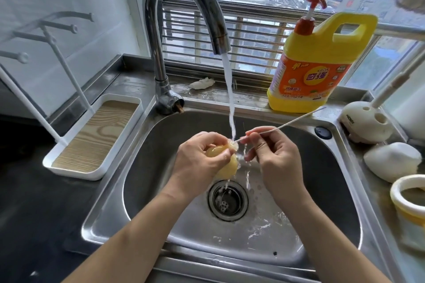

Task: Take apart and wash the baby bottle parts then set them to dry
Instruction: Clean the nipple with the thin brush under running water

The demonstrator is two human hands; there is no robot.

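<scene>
Head view, looking down into a steel sink (299, 225). A soft, yellowish teat (226, 167) is held above the drain (227, 200), right under the stream of water (230, 89) that falls from a curved tap (184, 7). The teat is gripped by the left hand (197, 156), whose fingers and thumb are curled round its wide body. A thin brush (287, 123) on a white wire stem is pinched between the thumb and fingertips of the right hand (273, 158), with the other fingers loosely curled. The two hands are held close together but are not seen to touch.

The narrow tip of the teat is pointed up and to the right, toward the right hand. The end of the brush is met there, just where the water lands. How far it is pushed in cannot be told through the splash. The long axis of the brush is laid from the teat tip up and away to the right, so any push or pull is likely to be made along that line by the right hand, the nearer one.

A white drying rack (96, 135) is set on the counter left of the sink, nearer the left hand. A yellow soap bottle (315, 69) is stood behind the sink on the right.
</scene>
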